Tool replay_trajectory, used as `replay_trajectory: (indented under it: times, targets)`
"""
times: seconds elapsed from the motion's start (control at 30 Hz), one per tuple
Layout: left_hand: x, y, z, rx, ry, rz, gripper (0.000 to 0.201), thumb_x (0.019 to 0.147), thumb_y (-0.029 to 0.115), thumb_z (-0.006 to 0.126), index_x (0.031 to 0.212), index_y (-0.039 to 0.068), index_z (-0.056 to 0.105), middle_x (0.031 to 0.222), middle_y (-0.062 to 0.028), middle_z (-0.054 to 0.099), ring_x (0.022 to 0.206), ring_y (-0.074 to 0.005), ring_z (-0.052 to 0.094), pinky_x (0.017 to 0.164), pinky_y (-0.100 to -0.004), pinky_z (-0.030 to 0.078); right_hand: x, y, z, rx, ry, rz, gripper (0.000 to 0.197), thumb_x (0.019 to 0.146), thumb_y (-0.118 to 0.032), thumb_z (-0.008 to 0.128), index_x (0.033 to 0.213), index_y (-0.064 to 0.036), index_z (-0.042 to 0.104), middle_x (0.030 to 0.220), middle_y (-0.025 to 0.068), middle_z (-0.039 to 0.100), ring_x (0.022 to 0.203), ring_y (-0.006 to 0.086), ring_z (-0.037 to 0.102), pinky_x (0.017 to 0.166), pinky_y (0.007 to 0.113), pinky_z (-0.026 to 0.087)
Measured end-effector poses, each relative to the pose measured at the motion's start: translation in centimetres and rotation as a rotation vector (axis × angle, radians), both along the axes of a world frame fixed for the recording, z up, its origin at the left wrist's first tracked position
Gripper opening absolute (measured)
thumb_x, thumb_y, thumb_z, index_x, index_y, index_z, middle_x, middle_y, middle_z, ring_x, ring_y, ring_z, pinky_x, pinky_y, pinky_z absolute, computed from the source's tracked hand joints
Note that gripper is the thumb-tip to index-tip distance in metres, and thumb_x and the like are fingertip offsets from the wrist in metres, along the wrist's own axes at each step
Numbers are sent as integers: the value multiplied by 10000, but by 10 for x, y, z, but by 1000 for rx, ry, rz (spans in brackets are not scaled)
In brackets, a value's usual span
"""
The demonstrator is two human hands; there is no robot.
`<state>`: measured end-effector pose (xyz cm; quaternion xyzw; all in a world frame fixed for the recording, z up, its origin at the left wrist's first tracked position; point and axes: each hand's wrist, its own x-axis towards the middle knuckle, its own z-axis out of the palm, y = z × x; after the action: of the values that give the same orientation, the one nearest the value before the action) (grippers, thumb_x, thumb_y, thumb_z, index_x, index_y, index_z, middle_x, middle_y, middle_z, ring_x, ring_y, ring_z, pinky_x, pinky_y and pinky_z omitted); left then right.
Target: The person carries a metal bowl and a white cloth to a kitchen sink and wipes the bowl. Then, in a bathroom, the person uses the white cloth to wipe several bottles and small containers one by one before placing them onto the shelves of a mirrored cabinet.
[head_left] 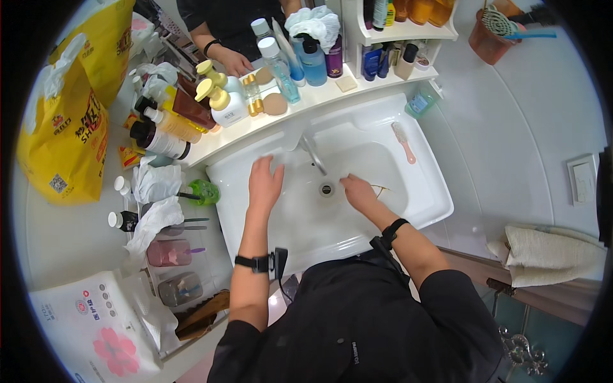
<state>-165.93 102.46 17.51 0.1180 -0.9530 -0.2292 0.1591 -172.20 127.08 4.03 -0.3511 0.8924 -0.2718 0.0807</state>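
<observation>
White sink [300, 223], left hand [263, 182] open and empty, right hand [359, 191] curled near the drain [326, 190], any hold unclear; drain work seemingly in hand, next move calling for a precise touch

Black and red characters are marking a bulging yellow plastic bag [67, 137], blue ones a rectangular white plastic pack [76, 329]; pale letters are lining a black cloth garment [345, 313].
</observation>
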Motion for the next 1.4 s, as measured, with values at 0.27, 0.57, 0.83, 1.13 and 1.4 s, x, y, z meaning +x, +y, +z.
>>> replay_trajectory:
  times: [0.27, 0.57, 0.83, 1.13, 1.4]
  targets:
    - [-109, 14, -10, -179, -252, 11, 497, 862, 365, 530, 1108, -64, 481, 1100, -273, 539, 1000, -395, 545, 851, -442, 451, -77, 21, 18, -165, 47, -334, 425, 801, -8, 441, 1210, -111, 498, 1080, 198, 589, 925, 368, 582, 805, 435, 483]
    - [-128, 34, -22, -252, -434, 138, 568, 906, 489, 390, 1097, -35, 501, 1070, -264, 566, 888, -384, 610, 748, -440, 505, -141, 2, -28, -17, 291, -179, 469, 823, -190, 557, 1265, -67, 457, 1172, 164, 554, 1244, 306, 395, 1026, 420, 321]
    - [-133, 31, -29, -311, -325, 138, 497, 896, 460, 431, 984, -14, 556, 859, -232, 629, 773, -379, 621, 660, -455, 508, -119, -77, -45, 45, 261, -61, 570, 823, -383, 536, 1235, 7, 483, 1280, 164, 460, 1289, 306, 316, 1066, 443, 220]
    - [-135, 30, -30, -276, -350, 144, 426, 901, 417, 453, 1020, 12, 514, 915, -220, 604, 814, -397, 599, 683, -483, 482, -96, -55, -38, -31, 234, 276, 605, 723, -307, 658, 1238, -38, 490, 1268, 106, 462, 1272, 252, 334, 1074, 410, 245]
    - [-134, 32, -21, -205, -412, 161, 433, 885, 407, 474, 1065, 14, 504, 955, -240, 601, 837, -404, 597, 690, -476, 485, -55, -99, -53, -291, -115, 153, 709, 738, -355, 667, 1310, -31, 401, 1363, 116, 376, 1289, 311, 304, 1081, 434, 234]
